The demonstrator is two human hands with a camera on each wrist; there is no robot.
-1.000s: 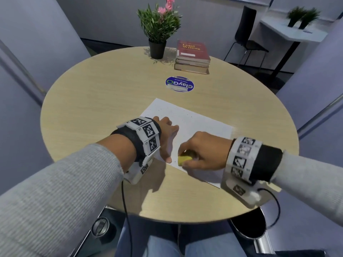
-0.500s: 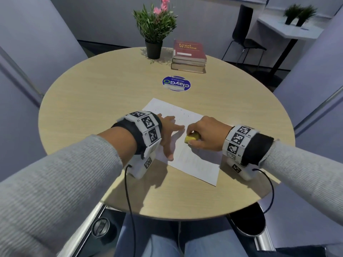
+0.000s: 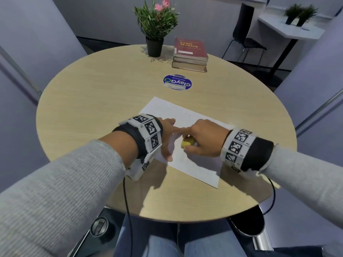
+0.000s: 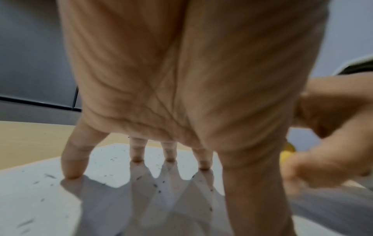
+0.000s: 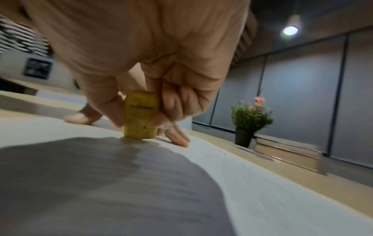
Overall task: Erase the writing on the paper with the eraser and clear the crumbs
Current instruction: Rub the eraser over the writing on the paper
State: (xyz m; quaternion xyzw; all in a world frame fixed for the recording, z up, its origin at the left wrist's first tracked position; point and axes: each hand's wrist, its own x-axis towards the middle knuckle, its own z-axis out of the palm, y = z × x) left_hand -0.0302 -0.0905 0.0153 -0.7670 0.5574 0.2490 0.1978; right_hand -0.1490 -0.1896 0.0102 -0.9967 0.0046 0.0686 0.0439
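Observation:
A white sheet of paper (image 3: 196, 169) lies on the round wooden table (image 3: 92, 108), near the front. My right hand (image 3: 202, 140) pinches a yellow eraser (image 3: 187, 142) between thumb and fingers, its lower end standing on the paper (image 5: 262, 199); the wrist view shows the eraser (image 5: 141, 118) upright. My left hand (image 3: 167, 138) lies spread with straight fingers (image 4: 74, 161) pressing the paper (image 4: 40, 199) down, just left of the eraser. Dark eraser crumbs (image 4: 48, 176) are scattered over the sheet, most near its far edge (image 3: 174, 110).
At the table's far side stand a potted plant (image 3: 156, 28) and a stack of books (image 3: 190, 52). A round blue sticker (image 3: 177, 82) lies on the table between them and the paper. A black chair (image 3: 245, 34) stands beyond the table.
My right hand with the eraser moved up the sheet from its near part toward my left hand's fingers. The left hand stayed pressed on the paper.

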